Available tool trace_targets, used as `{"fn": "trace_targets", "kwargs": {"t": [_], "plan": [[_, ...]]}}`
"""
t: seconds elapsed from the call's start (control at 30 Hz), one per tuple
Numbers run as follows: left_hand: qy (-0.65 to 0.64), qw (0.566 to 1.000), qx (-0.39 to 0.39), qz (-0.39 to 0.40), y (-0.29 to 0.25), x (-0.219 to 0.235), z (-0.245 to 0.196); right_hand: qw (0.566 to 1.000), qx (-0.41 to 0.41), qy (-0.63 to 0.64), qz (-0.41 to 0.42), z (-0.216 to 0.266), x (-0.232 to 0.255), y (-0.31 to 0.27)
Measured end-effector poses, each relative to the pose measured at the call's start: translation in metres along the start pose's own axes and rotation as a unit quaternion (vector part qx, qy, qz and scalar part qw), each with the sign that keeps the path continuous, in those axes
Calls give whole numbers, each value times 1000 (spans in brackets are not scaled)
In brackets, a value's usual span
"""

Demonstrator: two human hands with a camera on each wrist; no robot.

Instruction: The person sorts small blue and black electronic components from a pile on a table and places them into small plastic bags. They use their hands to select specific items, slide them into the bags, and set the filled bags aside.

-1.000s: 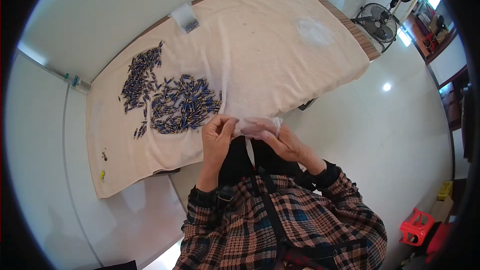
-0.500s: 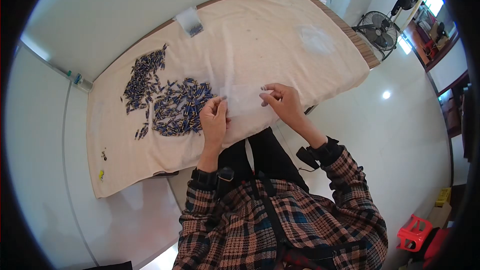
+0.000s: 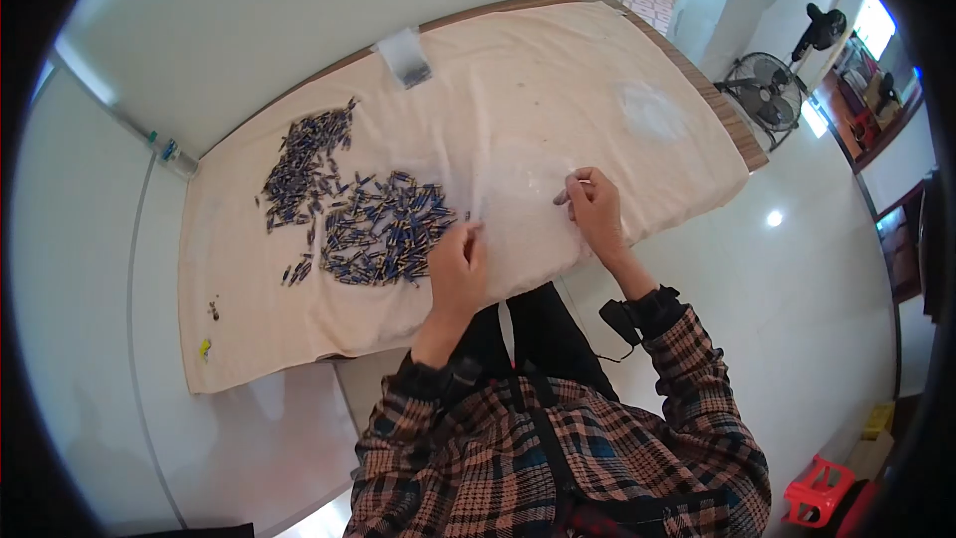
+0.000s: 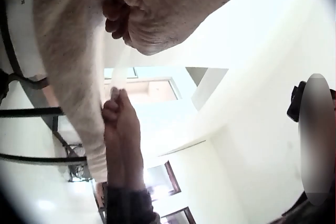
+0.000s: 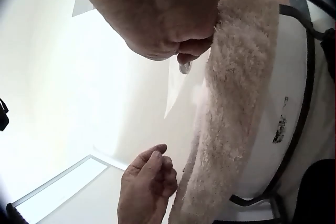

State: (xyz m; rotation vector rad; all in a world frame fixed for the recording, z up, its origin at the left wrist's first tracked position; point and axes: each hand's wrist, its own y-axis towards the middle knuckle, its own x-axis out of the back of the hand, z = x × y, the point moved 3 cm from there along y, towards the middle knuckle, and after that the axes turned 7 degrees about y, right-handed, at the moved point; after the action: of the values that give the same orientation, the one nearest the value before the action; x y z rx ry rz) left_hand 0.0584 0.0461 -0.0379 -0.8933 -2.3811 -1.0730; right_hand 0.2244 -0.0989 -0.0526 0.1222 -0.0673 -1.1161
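A clear flat plastic bag (image 3: 513, 197) is stretched between my two hands over the cloth, faint against it. My left hand (image 3: 460, 267) pinches its left side with curled fingers, right beside the nearer pile of small blue-and-gold cylindrical pieces (image 3: 388, 231). On the other side my right hand (image 3: 597, 211) grips the bag between thumb and fingers. From the right wrist, a translucent corner of the bag (image 5: 174, 85) hangs below the right fingertips. The left wrist view shows a pale strip of the bag (image 4: 122, 69) between both hands.
A second pile of the pieces (image 3: 307, 161) lies farther back on the cream cloth (image 3: 249, 324). A partly filled clear bag (image 3: 404, 58) lies at the table's back edge. More clear plastic (image 3: 652, 112) rests at the right. Small bits (image 3: 213, 311) lie front left.
The bag has come up from the table's front edge and been spread out between my hands. Both hands have moved forward over the cloth, and the right one has swung outward.
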Motion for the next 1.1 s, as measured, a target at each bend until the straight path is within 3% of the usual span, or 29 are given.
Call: {"fn": "trace_targets", "kwargs": {"t": [0.03, 0.13, 0.17, 0.23, 0.37, 0.4, 0.43, 0.5, 0.53, 0.57, 0.63, 0.7, 0.77, 0.83, 0.9, 0.97, 1.1], "plan": [[6, 999, -11, 29, -10, 0, -5, 999, -21, 21, -35, -1, 8, 0], [5, 995, -67, 76, -22, -11, -28, 983, 103, -152, 0, -21, 6, -1], [-3, 995, -71, 71, -21, -14, -32, 984, 60, -169, 15, -7, 6, -6], [-8, 996, -59, 65, -16, -18, -34, 985, 74, -154, 26, 1, 12, -6], [-30, 995, -21, 92, -6, -27, -31, 987, 108, -100, -68, 19, 37, -8], [-36, 994, -6, 101, -4, -27, -28, 970, 160, -132, -122, 12, 53, 0], [-37, 994, -8, 100, -3, -27, -27, 948, 210, -166, -174, 14, 80, 9], [-40, 995, -31, 88, -9, -30, -22, 902, 204, -246, -291, 15, 143, 19], [-41, 995, -41, 81, -9, -31, -22, 808, 316, -373, -328, 12, 181, 29], [-39, 995, -40, 80, -10, -32, -22, 743, 257, -470, -401, -3, 218, 37], [-29, 994, -70, 79, -11, -30, -25, 671, 230, -506, -491, -19, 286, 54], [-13, 994, -78, 74, -13, -29, -25, 762, 40, -425, -487, -34, 338, 62], [1, 993, -89, 79, -12, -31, -22, 823, -69, -419, -377, -52, 362, 72], [-8, 995, -80, 59, -10, -28, -28, 800, -28, -449, -397, -58, 365, 66], [-14, 995, -78, 61, -6, -28, -32, 837, -46, -382, -389, -58, 373, 65], [-1, 996, -61, 61, -7, -30, -33, 802, 57, -430, -410, -56, 384, 62], [8, 997, -56, 54, -2, -22, -24, 813, 41, -411, -410, -53, 418, 40]]}}
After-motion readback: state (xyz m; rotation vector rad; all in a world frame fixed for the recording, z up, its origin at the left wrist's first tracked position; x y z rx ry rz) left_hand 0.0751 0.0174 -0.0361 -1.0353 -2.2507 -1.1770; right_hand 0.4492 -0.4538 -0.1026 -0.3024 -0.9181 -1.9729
